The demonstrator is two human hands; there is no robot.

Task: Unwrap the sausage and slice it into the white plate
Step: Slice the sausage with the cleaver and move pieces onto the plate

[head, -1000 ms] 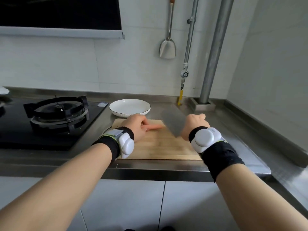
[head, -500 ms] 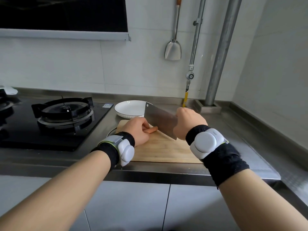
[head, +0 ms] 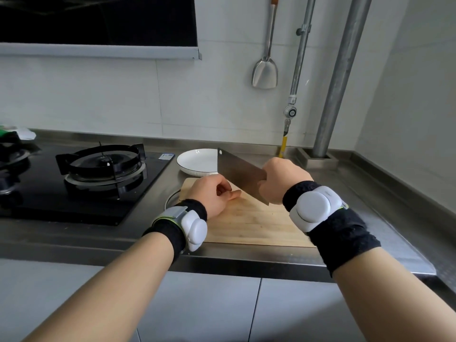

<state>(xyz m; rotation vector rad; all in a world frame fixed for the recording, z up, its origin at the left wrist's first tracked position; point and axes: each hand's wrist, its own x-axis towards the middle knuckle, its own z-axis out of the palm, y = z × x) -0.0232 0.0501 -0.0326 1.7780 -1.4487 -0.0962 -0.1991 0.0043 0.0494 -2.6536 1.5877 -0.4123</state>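
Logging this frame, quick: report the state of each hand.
Left hand: closed, holding the sausage down on the cutting board; only its tip shows.
Right hand: closed, gripping the cleaver by its handle.

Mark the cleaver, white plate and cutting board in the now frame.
cleaver [head: 238, 172]: head view, flat of the blade.
white plate [head: 197, 161]: head view, bare inner surface.
cutting board [head: 256, 224]: head view, bare wood near front edge.

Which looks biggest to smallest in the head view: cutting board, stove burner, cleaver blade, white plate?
Cutting board
Stove burner
Cleaver blade and white plate look alike; the blade hides part of the plate.
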